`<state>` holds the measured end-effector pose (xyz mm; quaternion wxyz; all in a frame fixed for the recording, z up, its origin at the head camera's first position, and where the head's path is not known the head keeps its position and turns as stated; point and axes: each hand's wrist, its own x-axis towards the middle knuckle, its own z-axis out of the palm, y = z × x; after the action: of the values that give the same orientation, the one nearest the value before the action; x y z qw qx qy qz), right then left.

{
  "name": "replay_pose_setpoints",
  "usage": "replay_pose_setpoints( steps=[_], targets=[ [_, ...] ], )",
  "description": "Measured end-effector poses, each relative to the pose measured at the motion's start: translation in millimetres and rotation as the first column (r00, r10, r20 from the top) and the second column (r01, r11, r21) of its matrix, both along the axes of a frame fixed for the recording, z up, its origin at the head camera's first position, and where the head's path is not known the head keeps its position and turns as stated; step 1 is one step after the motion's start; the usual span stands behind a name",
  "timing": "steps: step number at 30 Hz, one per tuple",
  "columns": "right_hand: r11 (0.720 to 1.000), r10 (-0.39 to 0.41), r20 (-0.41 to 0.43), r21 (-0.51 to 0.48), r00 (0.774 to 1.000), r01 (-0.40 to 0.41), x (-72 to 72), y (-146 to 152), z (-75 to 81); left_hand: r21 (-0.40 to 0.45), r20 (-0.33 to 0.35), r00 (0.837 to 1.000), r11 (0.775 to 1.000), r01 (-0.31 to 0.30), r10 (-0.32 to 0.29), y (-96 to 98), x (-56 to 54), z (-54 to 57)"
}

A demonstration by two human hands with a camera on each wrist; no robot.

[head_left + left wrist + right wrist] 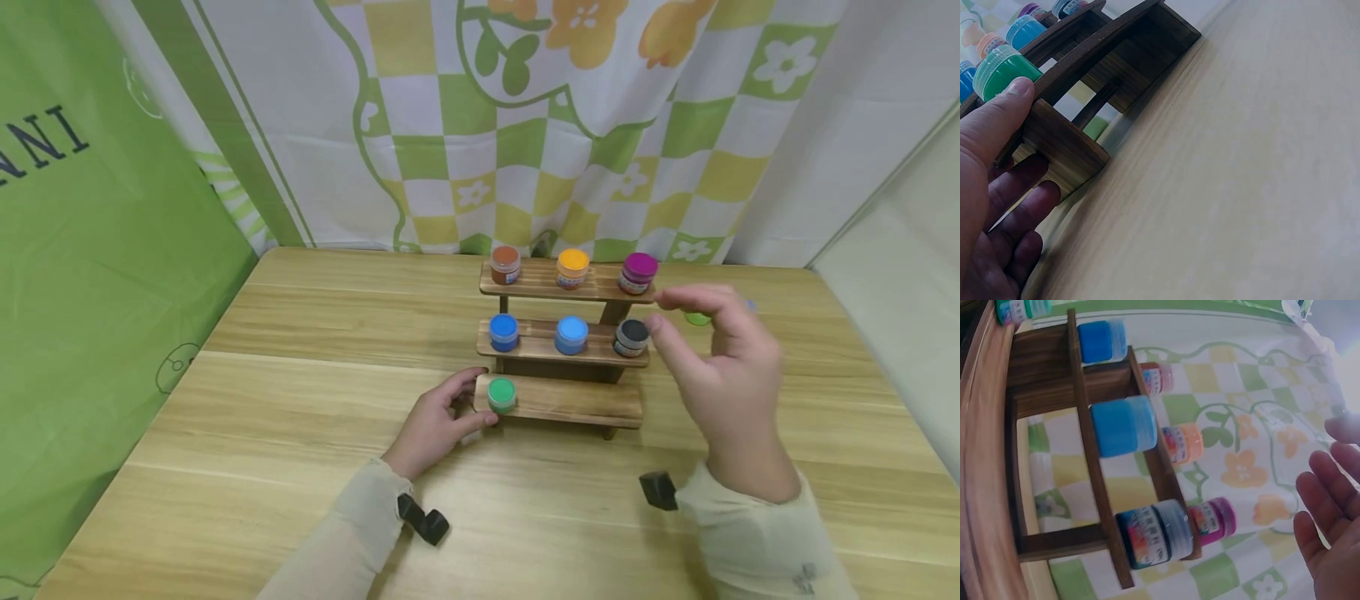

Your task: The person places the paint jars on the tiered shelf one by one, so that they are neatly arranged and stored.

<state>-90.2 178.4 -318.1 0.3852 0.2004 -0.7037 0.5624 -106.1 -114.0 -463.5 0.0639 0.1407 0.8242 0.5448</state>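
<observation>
A three-tier wooden display stand (573, 402) holds small round paint jars. My left hand (435, 425) grips the left end of its lowest tier, thumb at the front edge beside the green jar (502, 395). In the left wrist view the other fingers curl by the side panel. My right hand (731, 392) is raised at the stand's right with nothing in it, thumb and forefinger spread near the black jar (632, 337). A dark blue jar (503, 332) and a light blue jar (572, 334) share that middle tier. Brown (506, 265), orange (573, 267) and purple (638, 273) jars line the top.
The stand is on a light wooden table (300, 400). A checked, flowered curtain (480, 158) hangs behind it, with green cloth (90, 250) at the left. Partly hidden behind my right hand lies a small green item (697, 318).
</observation>
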Motion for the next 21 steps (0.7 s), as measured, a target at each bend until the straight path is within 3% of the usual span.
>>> replay_pose_setpoints(
  steps=[5, 8, 16, 21],
  targets=[
    [0.996, -0.058, 0.024, -0.064, 0.998, 0.059, -6.1, 2.8, -5.1, 0.003, 0.002, 1.0, 1.0, 0.005, -0.005, 0.0, 0.4, 0.8],
    [0.984, -0.065, 0.035, -0.163, 0.997, 0.07, -10.4, 4.9, -9.1, 0.004, 0.001, 1.0, 1.0, 0.005, -0.005, 0.1, 0.7, 1.4],
    [0.909, -0.097, 0.057, -0.402, 0.994, 0.112, -23.3, 12.6, -18.7, 0.003, 0.001, 1.0, 1.0, 0.003, -0.003, 0.3, 0.5, 1.1],
    [0.866, -0.209, 0.077, -0.449, 0.975, 0.221, -28.1, 14.0, -20.7, 0.004, -0.002, 1.0, 1.0, 0.003, -0.003, 0.1, 0.3, 0.2]
  ],
)
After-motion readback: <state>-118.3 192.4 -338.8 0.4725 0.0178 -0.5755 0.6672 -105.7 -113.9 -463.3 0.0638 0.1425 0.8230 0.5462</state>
